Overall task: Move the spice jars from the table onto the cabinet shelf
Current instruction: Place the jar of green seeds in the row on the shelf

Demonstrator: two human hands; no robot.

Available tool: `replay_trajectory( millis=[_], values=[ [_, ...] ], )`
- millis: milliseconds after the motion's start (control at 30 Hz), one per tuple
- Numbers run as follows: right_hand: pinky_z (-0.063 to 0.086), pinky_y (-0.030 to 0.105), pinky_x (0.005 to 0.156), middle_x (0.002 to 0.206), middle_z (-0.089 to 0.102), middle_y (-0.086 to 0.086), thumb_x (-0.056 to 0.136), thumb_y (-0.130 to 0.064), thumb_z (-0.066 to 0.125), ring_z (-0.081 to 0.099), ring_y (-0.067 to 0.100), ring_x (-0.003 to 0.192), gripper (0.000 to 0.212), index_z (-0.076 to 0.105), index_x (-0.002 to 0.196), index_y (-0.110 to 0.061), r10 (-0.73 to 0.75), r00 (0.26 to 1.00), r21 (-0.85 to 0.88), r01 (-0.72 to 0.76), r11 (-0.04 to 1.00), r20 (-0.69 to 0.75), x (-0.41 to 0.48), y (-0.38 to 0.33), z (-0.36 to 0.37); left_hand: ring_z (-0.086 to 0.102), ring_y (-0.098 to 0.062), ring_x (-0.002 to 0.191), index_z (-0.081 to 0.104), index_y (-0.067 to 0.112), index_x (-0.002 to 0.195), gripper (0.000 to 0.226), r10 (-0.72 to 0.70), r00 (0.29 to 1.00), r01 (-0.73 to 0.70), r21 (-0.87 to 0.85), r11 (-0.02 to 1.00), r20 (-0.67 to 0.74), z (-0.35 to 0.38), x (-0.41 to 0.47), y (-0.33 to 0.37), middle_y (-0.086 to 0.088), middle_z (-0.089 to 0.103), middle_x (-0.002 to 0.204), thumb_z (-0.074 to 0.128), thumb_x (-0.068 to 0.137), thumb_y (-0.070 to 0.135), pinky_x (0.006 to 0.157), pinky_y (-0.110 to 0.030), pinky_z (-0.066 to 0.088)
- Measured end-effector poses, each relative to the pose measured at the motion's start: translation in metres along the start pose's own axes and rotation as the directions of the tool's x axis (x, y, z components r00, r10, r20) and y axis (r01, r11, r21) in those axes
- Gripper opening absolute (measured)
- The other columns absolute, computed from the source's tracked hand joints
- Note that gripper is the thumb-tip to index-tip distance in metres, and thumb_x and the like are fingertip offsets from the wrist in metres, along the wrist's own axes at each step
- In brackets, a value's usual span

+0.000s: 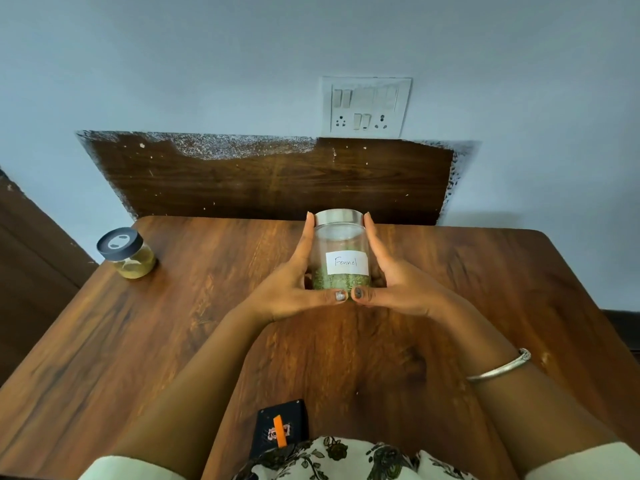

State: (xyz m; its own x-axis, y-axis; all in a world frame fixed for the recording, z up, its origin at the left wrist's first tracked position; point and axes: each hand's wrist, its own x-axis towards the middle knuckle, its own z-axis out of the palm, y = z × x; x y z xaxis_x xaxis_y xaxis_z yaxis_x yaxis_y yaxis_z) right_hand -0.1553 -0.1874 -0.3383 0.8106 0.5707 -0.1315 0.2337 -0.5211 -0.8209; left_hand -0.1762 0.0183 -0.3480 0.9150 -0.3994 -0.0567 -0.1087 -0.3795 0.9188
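Fennel jar (341,254) was clasped by left hand (294,289), right hand (398,289) near far edge of wooden table (173,323); switchboard (366,107) mounted on wall (173,64).

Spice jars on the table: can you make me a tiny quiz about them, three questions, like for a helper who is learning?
1. True or false: only one hand holds the labelled jar.
2. Where does the small dark-lidded jar stand? A) near the far left corner of the table; B) at its near right edge; C) on top of the labelled jar.
3. Fill in: the label reads ____.

Key: 1 false, the left hand and the right hand both hold it, one on each side. 2 A. 3 Fennel.
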Motion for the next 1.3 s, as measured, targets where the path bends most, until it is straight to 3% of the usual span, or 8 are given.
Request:
replay_trajectory(
  millis=[100,333,467,567,767,933,1167,1300],
  values=[
    [0.034,0.03,0.107,0.159,0.009,-0.007,0.068,-0.058,0.063,0.033,0.017,0.138,0.116,-0.03,0.136,-0.049,-0.001,0.998,-0.013,0.0,1.0,-0.055,-0.003,-0.004,-0.019,0.061,-0.015,0.11,-0.033,0.045,0.133,0.121,0.038,0.999,-0.037,0.199,0.979,0.001,-0.005,0.014,0.019,-0.003,0.042,0.145,0.074,0.075,0.039,0.099,-0.034,0.048],
    [0.042,0.044,0.106,0.153,0.033,0.001,0.062,-0.058,0.07,0.053,0.015,0.123,0.123,-0.028,0.135,-0.055,-0.049,0.973,-0.01,0.048,0.999,-0.226,-0.013,-0.031,-0.087,0.068,-0.014,0.068,-0.031,0.038,0.138,0.119,0.196,0.981,-0.174,0.45,0.876,-0.001,-0.02,0.062,0.097,-0.005,0.064,0.108,0.071,0.076,0.043,0.072,-0.021,0.055],
    [0.044,0.037,0.105,0.152,0.034,-0.002,0.071,-0.045,0.071,0.052,0.014,0.124,0.117,-0.028,0.131,-0.058,-0.113,0.935,-0.088,0.088,0.992,-0.335,-0.023,-0.052,-0.132,0.065,-0.012,0.093,-0.029,0.043,0.139,0.12,0.293,0.956,-0.265,0.455,0.85,0.008,-0.026,0.09,0.144,-0.002,0.057,0.131,0.071,0.072,0.05,0.079,-0.016,0.051],
    [0.046,0.03,0.1,0.152,0.034,-0.001,0.078,-0.032,0.071,0.052,0.017,0.123,0.112,-0.027,0.124,-0.059,-0.167,0.905,-0.173,0.105,0.979,-0.392,-0.03,-0.066,-0.163,0.061,-0.002,0.083,-0.027,0.047,0.137,0.116,0.347,0.938,-0.308,0.456,0.835,0.0,-0.026,0.105,0.175,0.003,0.056,0.118,0.069,0.072,0.05,0.067,-0.007,0.046],
    [0.048,0.027,0.092,0.152,0.034,-0.004,0.08,-0.023,0.073,0.058,0.016,0.114,0.116,-0.027,0.127,-0.056,-0.303,0.805,-0.31,0.156,0.938,-0.51,-0.041,-0.099,-0.229,0.061,-0.004,0.077,-0.025,0.049,0.136,0.114,0.511,0.858,-0.411,0.538,0.736,-0.043,-0.032,0.141,0.248,-0.003,0.058,0.124,0.071,0.075,0.045,0.07,-0.012,0.049],
    [0.05,0.024,0.086,0.138,0.053,0.001,0.079,-0.027,0.074,0.064,0.007,0.093,0.12,-0.033,0.127,-0.057,-0.39,0.715,-0.397,0.169,0.902,-0.581,-0.054,-0.128,-0.285,0.066,-0.01,0.068,-0.025,0.052,0.136,0.119,0.62,0.782,-0.492,0.555,0.671,-0.057,-0.037,0.162,0.313,0.002,0.062,0.099,0.076,0.075,0.034,0.075,-0.023,0.054],
    [0.045,0.04,0.103,0.154,0.029,-0.006,0.082,-0.03,0.071,0.048,0.017,0.129,0.116,-0.029,0.137,-0.05,-0.496,0.638,-0.48,0.218,0.85,-0.589,-0.063,-0.16,-0.354,0.064,-0.009,0.094,-0.026,0.045,0.139,0.124,0.746,0.661,-0.564,0.6,0.567,-0.084,-0.041,0.201,0.384,0.0,0.063,0.123,0.078,0.073,0.029,0.083,-0.029,0.054],
    [0.047,0.041,0.101,0.148,0.04,-0.001,0.082,-0.031,0.071,0.055,0.019,0.121,0.116,-0.029,0.136,-0.052,-0.553,0.581,-0.549,0.205,0.81,-0.598,-0.061,-0.168,-0.389,0.062,-0.004,0.094,-0.022,0.046,0.14,0.121,0.784,0.61,-0.608,0.569,0.553,-0.11,-0.042,0.225,0.411,-0.002,0.06,0.128,0.077,0.075,0.021,0.082,-0.018,0.051]
  ],
)
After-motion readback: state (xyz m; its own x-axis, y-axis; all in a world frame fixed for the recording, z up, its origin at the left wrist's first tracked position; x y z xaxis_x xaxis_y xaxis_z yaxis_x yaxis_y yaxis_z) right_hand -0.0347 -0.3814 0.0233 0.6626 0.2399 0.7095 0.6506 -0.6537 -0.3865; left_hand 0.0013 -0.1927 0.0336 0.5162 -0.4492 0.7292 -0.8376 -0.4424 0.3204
